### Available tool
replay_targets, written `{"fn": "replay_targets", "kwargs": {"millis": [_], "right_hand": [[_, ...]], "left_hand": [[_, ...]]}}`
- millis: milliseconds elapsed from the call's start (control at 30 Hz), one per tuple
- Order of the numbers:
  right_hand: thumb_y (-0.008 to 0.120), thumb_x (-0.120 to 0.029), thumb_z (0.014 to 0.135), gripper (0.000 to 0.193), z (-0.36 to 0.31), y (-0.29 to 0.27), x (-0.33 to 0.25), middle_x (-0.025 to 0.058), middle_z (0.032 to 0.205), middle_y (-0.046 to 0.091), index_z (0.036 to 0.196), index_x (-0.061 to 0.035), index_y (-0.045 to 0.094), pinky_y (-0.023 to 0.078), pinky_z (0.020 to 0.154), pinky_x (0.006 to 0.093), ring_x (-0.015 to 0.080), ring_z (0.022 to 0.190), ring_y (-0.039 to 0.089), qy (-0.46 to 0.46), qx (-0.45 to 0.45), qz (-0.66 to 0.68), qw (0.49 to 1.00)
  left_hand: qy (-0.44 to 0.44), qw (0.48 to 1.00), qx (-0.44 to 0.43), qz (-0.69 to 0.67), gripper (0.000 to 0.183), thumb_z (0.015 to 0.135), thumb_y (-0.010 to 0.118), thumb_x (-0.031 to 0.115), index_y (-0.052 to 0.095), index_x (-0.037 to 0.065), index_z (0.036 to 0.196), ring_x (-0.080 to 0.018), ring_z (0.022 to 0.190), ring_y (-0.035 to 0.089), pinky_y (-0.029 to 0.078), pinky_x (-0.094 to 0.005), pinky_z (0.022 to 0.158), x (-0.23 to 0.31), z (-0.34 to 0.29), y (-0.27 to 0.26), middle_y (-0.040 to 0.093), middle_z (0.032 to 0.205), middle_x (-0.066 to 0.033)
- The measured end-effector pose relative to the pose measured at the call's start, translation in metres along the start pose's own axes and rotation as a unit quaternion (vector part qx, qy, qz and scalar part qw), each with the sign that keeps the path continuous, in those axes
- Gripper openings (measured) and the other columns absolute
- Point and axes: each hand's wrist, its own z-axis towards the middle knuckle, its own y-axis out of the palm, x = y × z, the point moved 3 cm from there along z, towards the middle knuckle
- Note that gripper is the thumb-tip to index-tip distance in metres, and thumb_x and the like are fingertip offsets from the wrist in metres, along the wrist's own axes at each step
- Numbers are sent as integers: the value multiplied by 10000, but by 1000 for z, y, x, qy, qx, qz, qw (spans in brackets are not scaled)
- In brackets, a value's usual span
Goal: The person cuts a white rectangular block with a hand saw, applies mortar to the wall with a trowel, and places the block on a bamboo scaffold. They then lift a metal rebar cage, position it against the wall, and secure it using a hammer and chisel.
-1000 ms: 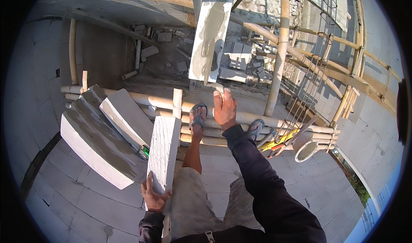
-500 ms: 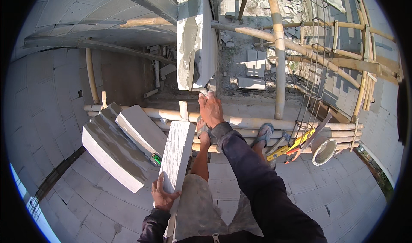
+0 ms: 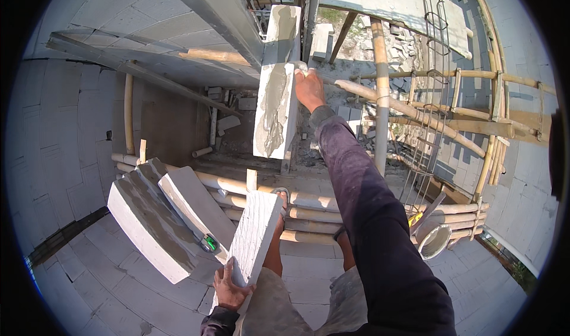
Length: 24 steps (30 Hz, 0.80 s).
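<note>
A white lightweight concrete block (image 3: pixel 255 232) leans on end against my left thigh. My left hand (image 3: pixel 233 289) grips its near end, thumb and fingers at its edges. My right arm is stretched out to the wall end, where white blocks carry a grey mortar strip (image 3: pixel 274 107) along their top. At the wall's right side is my right hand (image 3: pixel 310 90), its fingers bent closed by a small pale bit; what they hold is hidden. A mortar-smeared block (image 3: pixel 148 226) and a plain block (image 3: pixel 199 202) lie at the left, with a green-and-black tool (image 3: pixel 209 243) between them.
Bamboo scaffold poles (image 3: pixel 314 212) run crosswise before my feet, and an upright pole (image 3: pixel 380 98) stands beyond. At right are a bucket (image 3: pixel 435 241), a saw blade (image 3: pixel 428 211) and a steel rebar cage (image 3: pixel 428 140). Rubble (image 3: pixel 404 45) lies on the ground below.
My right hand has moved from the wall's near end to farther along its right side, the arm reaching out. The left hand stays on the block. The whole view has shifted.
</note>
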Motion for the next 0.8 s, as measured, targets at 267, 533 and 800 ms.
{"fn": "replay_targets", "kwargs": {"millis": [267,533,800], "right_hand": [[480,-395,998,480,21,6,-59,295,1035,666,1099,65,576,492,852,524,497,963,625,-5,-35,30,999],[474,-388,1010,474,-52,-16,8,284,974,644,1108,70,548,474,848,515,433,922,625,33,-21,23,999],[559,-268,995,331,-317,-268,174,62,629,539,830,16,524,426,478,298,145,511,533,355,159,136,911]], "left_hand": [[-9,998,13,-59,1064,475,908,225,445,120,1427,-376,1129,484,392,-466,1028,-35,11,6,499,1206,-172],[-13,999,-23,-37,1057,496,904,222,435,121,1438,-385,1134,479,400,-468,1024,-27,19,-6,492,1195,-174],[44,997,-69,6,1055,517,884,195,415,95,1457,-396,1138,480,401,-474,1024,39,28,10,496,1194,-189]]}}
